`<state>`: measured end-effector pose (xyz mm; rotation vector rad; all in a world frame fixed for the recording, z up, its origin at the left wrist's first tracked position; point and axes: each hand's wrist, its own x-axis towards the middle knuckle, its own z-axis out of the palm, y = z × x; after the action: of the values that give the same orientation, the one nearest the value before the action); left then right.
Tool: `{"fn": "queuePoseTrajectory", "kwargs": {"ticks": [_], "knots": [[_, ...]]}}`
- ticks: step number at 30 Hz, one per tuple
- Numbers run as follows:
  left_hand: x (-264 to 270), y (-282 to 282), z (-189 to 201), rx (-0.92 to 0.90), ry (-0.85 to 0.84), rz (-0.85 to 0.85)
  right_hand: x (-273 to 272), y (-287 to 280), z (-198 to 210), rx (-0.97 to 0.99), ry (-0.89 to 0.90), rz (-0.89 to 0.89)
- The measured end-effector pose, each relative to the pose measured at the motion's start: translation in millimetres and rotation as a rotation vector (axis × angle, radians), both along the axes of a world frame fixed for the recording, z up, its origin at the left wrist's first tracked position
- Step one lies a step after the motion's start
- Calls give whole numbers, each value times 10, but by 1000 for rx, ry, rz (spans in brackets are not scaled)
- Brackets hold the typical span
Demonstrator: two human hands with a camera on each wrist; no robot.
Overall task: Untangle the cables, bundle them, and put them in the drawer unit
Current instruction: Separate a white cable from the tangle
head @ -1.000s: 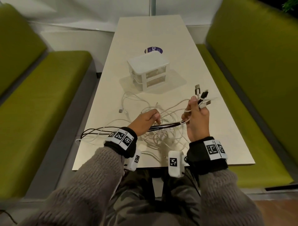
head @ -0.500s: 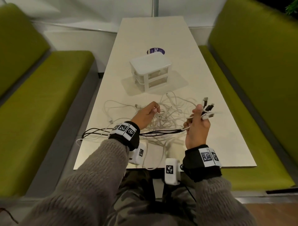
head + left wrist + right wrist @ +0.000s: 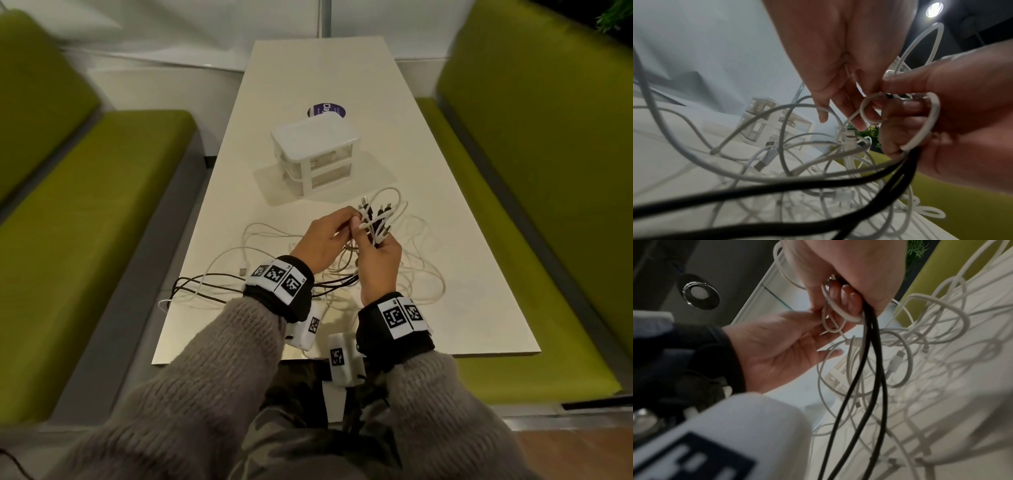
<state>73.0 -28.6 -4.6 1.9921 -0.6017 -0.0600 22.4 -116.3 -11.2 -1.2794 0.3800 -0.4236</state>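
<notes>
A tangle of white cables (image 3: 416, 274) lies on the near half of the table, with black cables (image 3: 205, 286) trailing off to the left edge. My right hand (image 3: 369, 237) grips a bunch of cable ends (image 3: 373, 216), white and black, with the plugs pointing up. In the right wrist view the black cables (image 3: 865, 369) hang down from that fist. My left hand (image 3: 350, 223) meets it and pinches a small white cable loop (image 3: 830, 322), also seen as the loop (image 3: 869, 108) beside the right thumb. The white drawer unit (image 3: 315, 150) stands behind the hands, its drawers shut.
The long pale table (image 3: 462, 240) runs away from me between two green benches (image 3: 102, 205). A round purple sticker (image 3: 326, 110) lies behind the drawer unit. Loose plugs (image 3: 242, 270) lie among the cables at the left.
My left hand has left the tangle and moved right to join the right hand. The right hand has brought the cable ends left and towards the drawer unit.
</notes>
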Motion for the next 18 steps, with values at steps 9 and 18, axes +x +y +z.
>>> {"fn": "queuePoseTrajectory", "kwargs": {"ticks": [9,18], "knots": [[6,47,-31,118,27,6,-22,39,-11,172,-46,-76],[84,152,-188,162,186,-34,-141,-98,103,218,-5,-122]]}}
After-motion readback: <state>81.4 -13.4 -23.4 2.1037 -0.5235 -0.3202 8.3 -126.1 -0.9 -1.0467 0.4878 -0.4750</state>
